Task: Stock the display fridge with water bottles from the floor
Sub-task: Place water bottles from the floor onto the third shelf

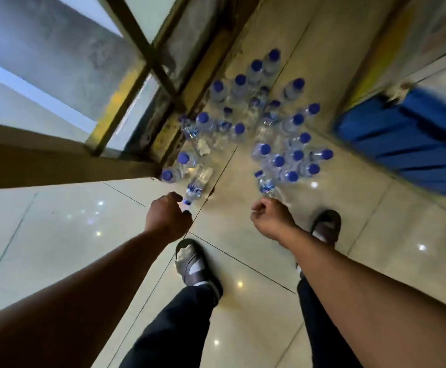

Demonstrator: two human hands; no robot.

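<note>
Many blue-capped water bottles (pixel 263 150) stand crowded on the tiled floor (pixel 57 221), between a glass-paned frame (pixel 147 62) and a blue crate (pixel 407 144). The left hand (pixel 167 216) has its fingers curled round the cap end of one bottle (pixel 195 188), whose body points away toward the cluster. The right hand (pixel 269 221) is curled into a fist against the base of another bottle (pixel 265 183); whether it truly grips it cannot be told. Two sandalled feet (pixel 194 264) stand just below the hands.
</note>
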